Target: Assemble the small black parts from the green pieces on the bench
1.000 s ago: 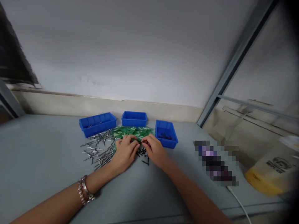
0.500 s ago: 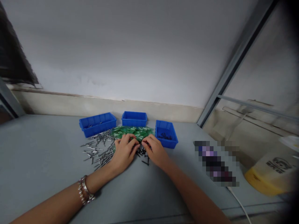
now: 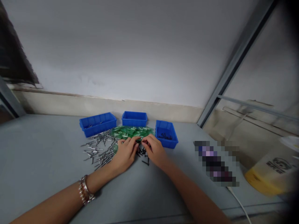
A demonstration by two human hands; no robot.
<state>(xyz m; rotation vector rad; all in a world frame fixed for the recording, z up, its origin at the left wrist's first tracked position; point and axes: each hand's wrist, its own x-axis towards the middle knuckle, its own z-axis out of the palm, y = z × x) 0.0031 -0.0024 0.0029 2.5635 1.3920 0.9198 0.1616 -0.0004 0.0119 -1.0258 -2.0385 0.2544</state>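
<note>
My left hand (image 3: 126, 153) and my right hand (image 3: 155, 151) meet at the near edge of a pile of green packets (image 3: 128, 132). The fingers of both are pinched close together; what they hold, if anything, is too small to make out. Black screws (image 3: 145, 160) lie on the table just below and between the hands. Left of my left hand spreads a heap of silver metal pins (image 3: 102, 155). A blue bin (image 3: 167, 143) with dark screws inside stands to the right of the packets.
Behind the packets is a blue bin (image 3: 134, 123), and a longer blue bin (image 3: 98, 127) at the left holds a few pins. On the grey table (image 3: 53, 174), a blurred-out object (image 3: 215, 163) with a white cable lies right, near a yellow-based plastic container (image 3: 268, 174).
The fingers of my left hand have shifted slightly and curled closer together beside the right fingertips. My right hand has barely moved.
</note>
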